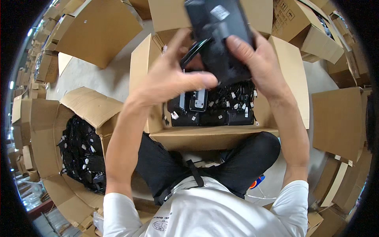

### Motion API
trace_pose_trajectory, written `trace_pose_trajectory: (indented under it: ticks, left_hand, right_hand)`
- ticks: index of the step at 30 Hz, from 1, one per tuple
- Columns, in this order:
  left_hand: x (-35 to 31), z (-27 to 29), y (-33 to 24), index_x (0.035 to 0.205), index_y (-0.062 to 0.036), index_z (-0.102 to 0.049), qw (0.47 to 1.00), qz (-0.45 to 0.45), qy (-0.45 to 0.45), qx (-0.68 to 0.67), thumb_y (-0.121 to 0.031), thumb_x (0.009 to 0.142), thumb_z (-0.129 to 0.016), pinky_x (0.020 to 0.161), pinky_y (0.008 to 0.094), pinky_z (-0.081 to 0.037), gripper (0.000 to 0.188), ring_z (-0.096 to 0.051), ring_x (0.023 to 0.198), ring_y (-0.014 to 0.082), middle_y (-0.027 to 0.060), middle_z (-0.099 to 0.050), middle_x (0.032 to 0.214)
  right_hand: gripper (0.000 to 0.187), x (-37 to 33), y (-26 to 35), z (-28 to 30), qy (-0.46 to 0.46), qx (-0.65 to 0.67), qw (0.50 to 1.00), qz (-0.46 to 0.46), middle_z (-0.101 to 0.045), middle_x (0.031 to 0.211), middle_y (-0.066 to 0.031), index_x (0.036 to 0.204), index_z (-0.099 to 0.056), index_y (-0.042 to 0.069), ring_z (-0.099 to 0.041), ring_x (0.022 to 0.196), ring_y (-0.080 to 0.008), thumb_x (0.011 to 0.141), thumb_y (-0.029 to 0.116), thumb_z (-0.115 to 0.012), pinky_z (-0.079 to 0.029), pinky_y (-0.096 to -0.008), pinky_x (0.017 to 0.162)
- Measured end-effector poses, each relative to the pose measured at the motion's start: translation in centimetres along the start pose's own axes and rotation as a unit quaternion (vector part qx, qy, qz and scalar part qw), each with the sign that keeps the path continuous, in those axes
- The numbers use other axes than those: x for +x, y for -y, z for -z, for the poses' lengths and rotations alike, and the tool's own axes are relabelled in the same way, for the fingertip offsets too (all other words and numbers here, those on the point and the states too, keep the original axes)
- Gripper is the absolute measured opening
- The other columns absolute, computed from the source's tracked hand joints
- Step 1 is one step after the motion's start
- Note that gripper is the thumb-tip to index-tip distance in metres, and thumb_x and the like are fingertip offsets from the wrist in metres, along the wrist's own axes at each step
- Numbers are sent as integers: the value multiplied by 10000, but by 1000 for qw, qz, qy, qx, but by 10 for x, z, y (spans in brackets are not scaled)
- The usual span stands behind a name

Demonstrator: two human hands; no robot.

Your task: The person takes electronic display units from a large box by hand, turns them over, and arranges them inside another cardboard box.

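While a black unit (223, 47) is being gripped by the right hand (262, 65) between thumb and fingers, the blurred left hand (167, 74) is being held at a dark cable (193, 53), whether pinching cannot be told; below both hands, similar units (211, 119) are being held by an open carton (215, 139).

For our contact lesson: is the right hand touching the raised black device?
Touching: the head view shows the right hand gripping the black device, thumb across its face.
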State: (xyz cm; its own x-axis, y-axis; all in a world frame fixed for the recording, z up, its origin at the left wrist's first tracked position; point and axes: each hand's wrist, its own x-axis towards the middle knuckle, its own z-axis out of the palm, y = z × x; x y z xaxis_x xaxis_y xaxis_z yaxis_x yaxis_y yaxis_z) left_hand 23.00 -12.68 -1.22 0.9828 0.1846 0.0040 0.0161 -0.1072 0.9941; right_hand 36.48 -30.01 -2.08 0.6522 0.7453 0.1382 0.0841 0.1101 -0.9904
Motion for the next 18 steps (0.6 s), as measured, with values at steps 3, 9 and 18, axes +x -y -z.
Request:
trace_pose_trajectory:
  ticks: [3, 9, 18]
  left_hand:
    - [21, -2, 51, 1299, -29, -585, 978, 178, 90, 62, -102, 836, -723, 697, 294, -537, 488, -657, 743, 133, 58, -656, 725]
    - [89, -13, 212, 1064, -75, -686, 767, -116, 115, 620, -89, 764, -673, 716, 413, -572, 301, -689, 839, 341, 143, -696, 976]
    - [121, -92, 352, 1243, -92, -636, 667, -265, 238, 654, -119, 860, -582, 661, 332, -570, 388, -682, 819, 219, 125, -609, 1210]
  right_hand:
    - [639, 8, -38, 29, -43, 46, 998, -11, -670, 1040, -100, 1215, -559, -59, -664, 910, -133, 878, 447, -756, -552, -250, 801]
    - [476, -38, -165, 98, 2, 47, 883, -466, -699, 949, -144, 1106, -613, -26, -696, 748, -217, 930, 412, -681, -621, -383, 597]
    - [389, -78, -245, 76, 34, 94, 738, -668, -691, 1015, -116, 1089, -634, 47, -687, 871, -249, 974, 419, -612, -647, -425, 647]
